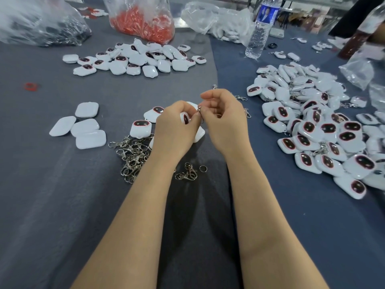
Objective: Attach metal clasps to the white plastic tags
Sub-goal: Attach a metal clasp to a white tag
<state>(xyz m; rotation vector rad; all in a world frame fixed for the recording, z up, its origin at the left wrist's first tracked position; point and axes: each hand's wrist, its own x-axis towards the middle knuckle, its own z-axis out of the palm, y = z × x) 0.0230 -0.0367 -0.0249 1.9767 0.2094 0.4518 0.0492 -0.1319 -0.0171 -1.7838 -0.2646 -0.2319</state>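
The left hand holds a white tag and the right hand pinches a little metal clasp right against it, just above the gray table, with a heap of clasps near the left wrist.

Cloth: plain slate grey-blue. Tags: glossy white; face side has a black oval ringed in red, back side plain white. Clasps: silver metal. Bag: clear, contents red-orange. Bottle: clear, blue label. Loose ring: red.
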